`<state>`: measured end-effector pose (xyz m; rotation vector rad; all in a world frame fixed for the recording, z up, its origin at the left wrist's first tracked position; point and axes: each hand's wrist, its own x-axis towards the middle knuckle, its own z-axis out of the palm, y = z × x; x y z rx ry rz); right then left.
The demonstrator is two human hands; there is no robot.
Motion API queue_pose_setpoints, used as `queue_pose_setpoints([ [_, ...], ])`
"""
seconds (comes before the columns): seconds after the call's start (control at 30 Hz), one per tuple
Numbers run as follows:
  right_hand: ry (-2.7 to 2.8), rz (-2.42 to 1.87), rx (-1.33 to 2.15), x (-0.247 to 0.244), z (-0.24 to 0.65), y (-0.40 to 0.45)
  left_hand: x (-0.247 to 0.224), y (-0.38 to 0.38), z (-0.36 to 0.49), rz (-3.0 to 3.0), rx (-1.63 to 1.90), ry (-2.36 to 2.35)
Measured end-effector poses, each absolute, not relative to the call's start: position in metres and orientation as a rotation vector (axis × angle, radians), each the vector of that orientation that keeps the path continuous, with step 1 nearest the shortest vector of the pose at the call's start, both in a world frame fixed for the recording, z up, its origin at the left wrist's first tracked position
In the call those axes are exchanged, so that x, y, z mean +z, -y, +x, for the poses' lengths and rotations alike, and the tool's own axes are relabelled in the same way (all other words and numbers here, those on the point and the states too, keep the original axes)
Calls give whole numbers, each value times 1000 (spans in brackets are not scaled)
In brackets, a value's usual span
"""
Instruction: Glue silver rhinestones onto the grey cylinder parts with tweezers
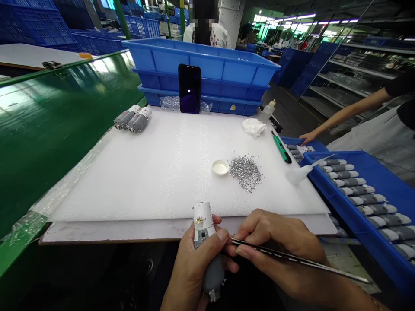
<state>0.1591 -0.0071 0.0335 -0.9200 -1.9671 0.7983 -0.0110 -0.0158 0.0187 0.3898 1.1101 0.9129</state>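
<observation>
The right hand (285,246) pinches a slim dark tool (301,261) between thumb and fingertips, its tip close to the left fingers; whether the tip holds a piece is too small to tell. The left hand (191,265) is wrapped around a grey-and-white model (214,272), thumb pressed across its middle. The model is at the table's near edge, its white end toward the table and its grey end toward the person. A slack left grip could let it drop, as much of it appears to lie beyond the edge. Small fittings on its sides look easy to snap if the thumb bears down, and a slip of the tool could scratch the surface or jab a finger.

Farther out, on the foam sheet (145,172), a loose heap of small silvery pieces (245,172) sits just beside a shallow white dish (220,167); a sleeve or a knock to the sheet could scatter them. To the right, the squeeze bottle (296,174) lies near the sheet's edge, its long nozzle reaching toward the blue tray (389,172) of similar models, where a leak or a nudge might soil them.
</observation>
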Motion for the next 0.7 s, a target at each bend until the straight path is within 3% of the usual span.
queue_pose_setpoints([
  [0.7,1885,-972,823,36,153,8,25,15,-14,195,921,-1054],
])
